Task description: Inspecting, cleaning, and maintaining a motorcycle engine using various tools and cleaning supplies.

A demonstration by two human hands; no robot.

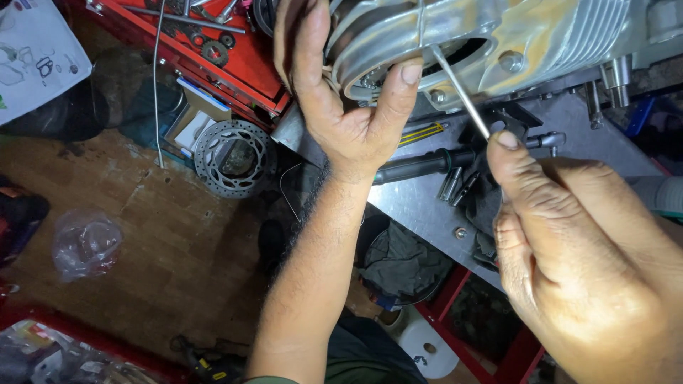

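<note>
A silver metal engine casing [512, 35] with cooling fins lies at the top of the head view on a steel workbench [427, 206]. My left hand [341, 92] cups its round ribbed opening, thumb pressed on the rim. My right hand [569, 249] at the lower right pinches a thin steel rod tool [461, 91], whose tip reaches into the casing's opening.
On the bench lie a black-handled tool [420, 165], a small black wrench [514, 121] and loose bolts. A red tool tray [213, 43] with gears sits upper left, a brake disc [233, 158] leans below it. A clear plastic bag [85, 243] lies on the wooden floor.
</note>
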